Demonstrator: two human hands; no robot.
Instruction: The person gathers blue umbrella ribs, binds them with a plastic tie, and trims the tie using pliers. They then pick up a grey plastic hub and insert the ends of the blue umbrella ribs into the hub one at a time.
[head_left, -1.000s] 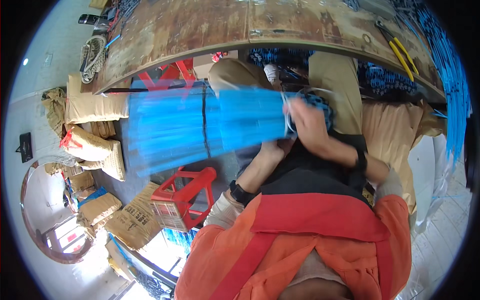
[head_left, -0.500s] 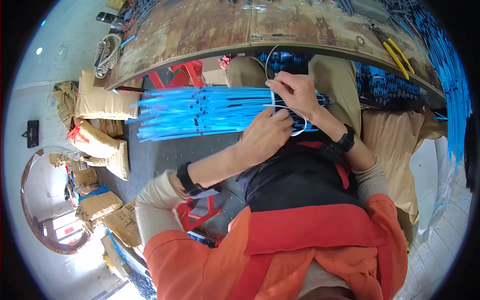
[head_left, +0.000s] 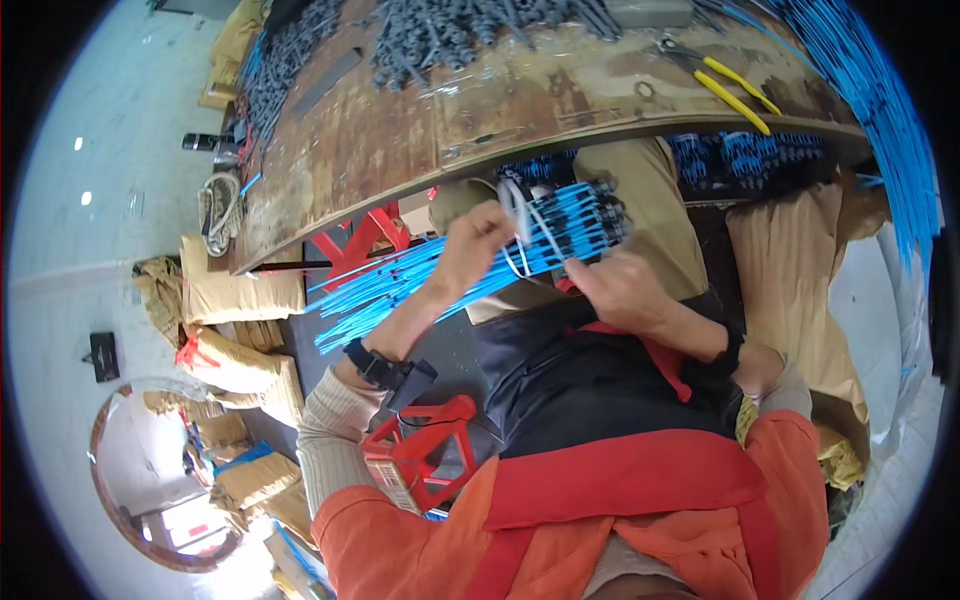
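A bundle of long thin blue plastic strips with dark heads (head_left: pixel 575 222) lies slantwise across my lap, heads toward the right. A narrow white tie (head_left: pixel 547 232) goes around it near the heads, and part of it is blurred by motion. My left hand (head_left: pixel 475 245), above the strips, is closed in a pinch on the white tie. My right hand (head_left: pixel 622 288) is at the near edge of the bundle, thumb and fingers closed at the lower part of the tie. The fingertips of both hands are partly hidden.
The worn wooden table (head_left: pixel 400 140) edges the work ahead, with grey plastic parts (head_left: pixel 450 40) and yellow-handled pliers (head_left: pixel 735 95) on it. More blue strips (head_left: pixel 890 120) hang at the right. A red stool (head_left: pixel 425 455) and paper sacks (head_left: pixel 240 375) stand at the left.
The bundle has tilted, its heads now higher at the right. My left hand has moved up and left, my right hand down. The loose white loop now lies around the strips. The view has shifted.
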